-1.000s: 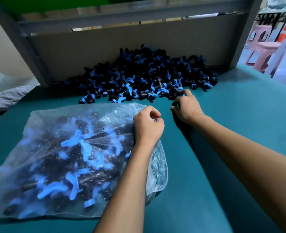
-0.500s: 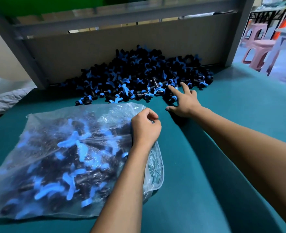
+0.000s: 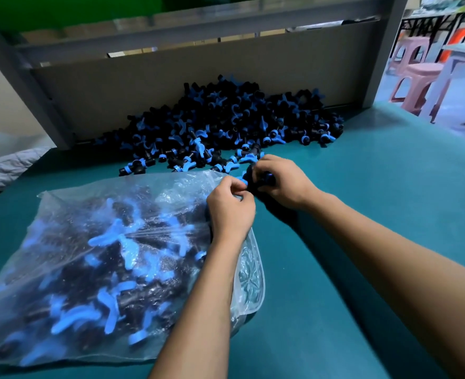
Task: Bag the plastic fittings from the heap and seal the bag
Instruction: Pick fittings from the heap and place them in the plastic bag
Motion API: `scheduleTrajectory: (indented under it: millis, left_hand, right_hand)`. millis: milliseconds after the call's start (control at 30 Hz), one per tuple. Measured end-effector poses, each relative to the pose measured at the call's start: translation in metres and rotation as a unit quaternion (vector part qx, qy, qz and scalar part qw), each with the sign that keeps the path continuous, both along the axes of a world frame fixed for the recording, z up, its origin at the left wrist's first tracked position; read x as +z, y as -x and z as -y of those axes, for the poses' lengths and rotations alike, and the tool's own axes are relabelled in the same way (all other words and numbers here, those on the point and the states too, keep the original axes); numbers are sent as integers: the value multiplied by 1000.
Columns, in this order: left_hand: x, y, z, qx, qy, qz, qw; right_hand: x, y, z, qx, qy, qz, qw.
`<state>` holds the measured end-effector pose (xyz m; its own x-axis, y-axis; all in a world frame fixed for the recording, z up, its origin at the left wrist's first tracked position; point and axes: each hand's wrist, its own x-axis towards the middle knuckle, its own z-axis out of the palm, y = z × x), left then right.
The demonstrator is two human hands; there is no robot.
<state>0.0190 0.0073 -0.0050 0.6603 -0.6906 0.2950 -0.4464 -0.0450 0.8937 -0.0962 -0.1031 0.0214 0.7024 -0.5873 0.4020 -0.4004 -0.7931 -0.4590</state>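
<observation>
A clear plastic bag (image 3: 94, 263) lies on the teal table (image 3: 362, 203), already bulging with black-and-blue fittings. The left hand (image 3: 230, 209) sits at the bag's upper right corner, fingers curled and pinching the edge of the plastic by the bag's mouth. Right beside it, almost touching, the right hand (image 3: 279, 181) is closed around a small clutch of fittings (image 3: 256, 177), black bodies with a blue wing poking out between the fingers, held just at the bag's opening. How many pieces it holds I cannot tell.

Beyond both hands, the heap of fittings (image 3: 226, 124) spreads along the far edge of the table, banked against a grey board (image 3: 144, 83) set in a metal frame. A few loose pieces straggle out from the heap toward the bag. Off to the right, past the table, stands a pink plastic stool (image 3: 414, 77).
</observation>
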Motion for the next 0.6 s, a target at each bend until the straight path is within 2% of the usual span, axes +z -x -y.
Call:
scheduleTrajectory:
  millis: [133, 233, 433, 600]
  left_hand:
    - [0, 0, 2, -32, -13, -39, 999]
    - [1, 1, 0, -88, -29, -33, 995]
    - [3, 2, -2, -112, -77, 2, 991]
    - [6, 3, -3, -42, -65, 5, 997]
  right_hand:
    - [-14, 22, -13, -93, -112, 169, 975]
    - [-20, 35, -19, -103, -169, 204, 959]
    - [-23, 46, -29, -155, -193, 312, 917]
    - [-20, 49, -33, -129, -161, 334, 920]
